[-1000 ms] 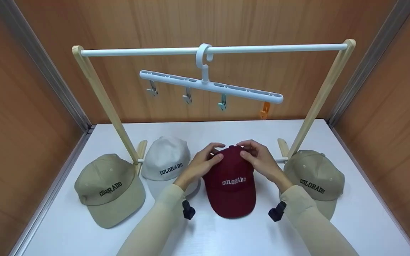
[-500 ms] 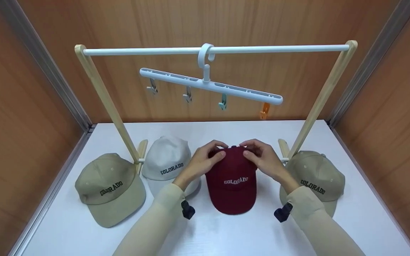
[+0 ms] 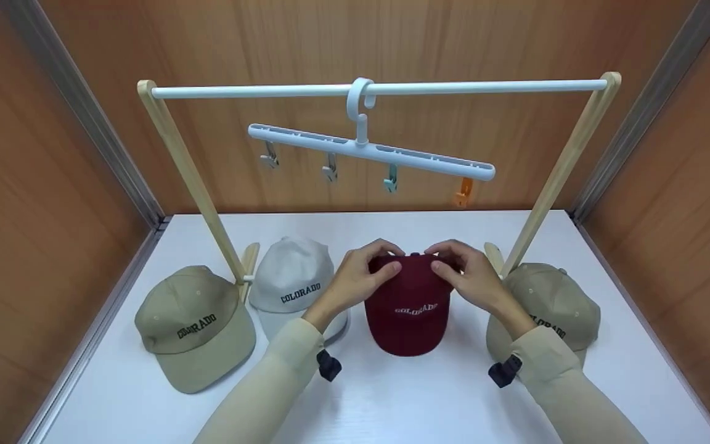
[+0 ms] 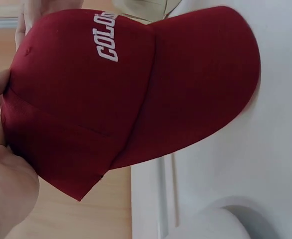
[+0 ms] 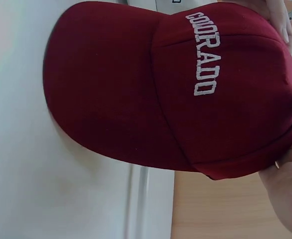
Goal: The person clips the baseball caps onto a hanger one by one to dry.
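Between my hands is a dark red baseball cap (image 3: 408,330) with white COLORADO lettering, its brim pointing toward me. My left hand (image 3: 356,277) pinches the left side of the crown near the top, thumb on the front and fingers behind. On the other side my right hand (image 3: 473,277) grips the crown the same way. Both wrist views show the red cap (image 4: 86,74) at close range, brim out over the white table. Part of each hand's fingers is hidden behind the crown. Whether the brim touches the table I cannot tell.
A white rail (image 3: 256,92) on wooden legs carries a pale blue hanger (image 3: 367,151) with several clips, one of them an orange clip (image 3: 463,192). On the table lie a khaki cap (image 3: 188,308) and white cap (image 3: 293,277) at left, another khaki cap (image 3: 555,302) at right.
Both hands, still gripping the red cap, have moved slightly to the right. The cap's brim has shifted away from me and looks shorter. The other caps stay put.
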The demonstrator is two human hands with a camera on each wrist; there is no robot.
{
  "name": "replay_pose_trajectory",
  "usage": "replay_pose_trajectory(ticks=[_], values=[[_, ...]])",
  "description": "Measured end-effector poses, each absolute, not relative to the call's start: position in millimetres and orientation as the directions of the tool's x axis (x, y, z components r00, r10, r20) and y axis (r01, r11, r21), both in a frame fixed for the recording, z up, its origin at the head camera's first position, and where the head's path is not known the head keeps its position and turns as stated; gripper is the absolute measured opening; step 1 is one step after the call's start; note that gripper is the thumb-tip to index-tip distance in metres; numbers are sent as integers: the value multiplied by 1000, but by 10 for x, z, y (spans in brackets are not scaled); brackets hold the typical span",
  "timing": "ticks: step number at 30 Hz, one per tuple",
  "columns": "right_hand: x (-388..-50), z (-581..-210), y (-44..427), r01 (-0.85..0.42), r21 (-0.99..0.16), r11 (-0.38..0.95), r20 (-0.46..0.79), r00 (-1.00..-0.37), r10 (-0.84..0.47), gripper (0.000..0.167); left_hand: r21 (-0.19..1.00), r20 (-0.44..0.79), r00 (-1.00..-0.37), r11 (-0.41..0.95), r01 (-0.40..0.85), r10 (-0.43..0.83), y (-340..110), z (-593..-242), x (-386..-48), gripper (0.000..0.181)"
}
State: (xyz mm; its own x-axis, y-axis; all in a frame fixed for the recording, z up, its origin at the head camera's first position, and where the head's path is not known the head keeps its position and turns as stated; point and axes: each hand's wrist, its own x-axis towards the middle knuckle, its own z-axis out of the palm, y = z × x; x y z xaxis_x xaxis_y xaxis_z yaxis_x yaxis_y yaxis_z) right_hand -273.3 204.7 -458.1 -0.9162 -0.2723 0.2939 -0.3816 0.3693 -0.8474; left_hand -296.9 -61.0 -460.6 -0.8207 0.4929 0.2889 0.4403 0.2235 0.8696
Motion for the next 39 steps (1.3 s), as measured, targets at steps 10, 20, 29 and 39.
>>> replay_pose_trajectory(ticks=[10,20,29,39], values=[[-2643,-4394,2182,-444,-789,425,358,-894,-270,19,837,342,-795,222,500,500,-440,-4434,-2905,25],[-2640,-4326,2237,-493,-771,403,411,-869,-274,16,782,371,-772,275,559,516,-419,-4321,-2913,26],[-2598,-4178,2300,-444,-782,437,359,-894,-266,17,758,395,-759,283,587,518,-367,-4223,-2945,26],[-2575,-4078,2349,-439,-752,492,364,-899,-245,18,745,399,-764,307,593,507,-274,-4134,-2945,24]])
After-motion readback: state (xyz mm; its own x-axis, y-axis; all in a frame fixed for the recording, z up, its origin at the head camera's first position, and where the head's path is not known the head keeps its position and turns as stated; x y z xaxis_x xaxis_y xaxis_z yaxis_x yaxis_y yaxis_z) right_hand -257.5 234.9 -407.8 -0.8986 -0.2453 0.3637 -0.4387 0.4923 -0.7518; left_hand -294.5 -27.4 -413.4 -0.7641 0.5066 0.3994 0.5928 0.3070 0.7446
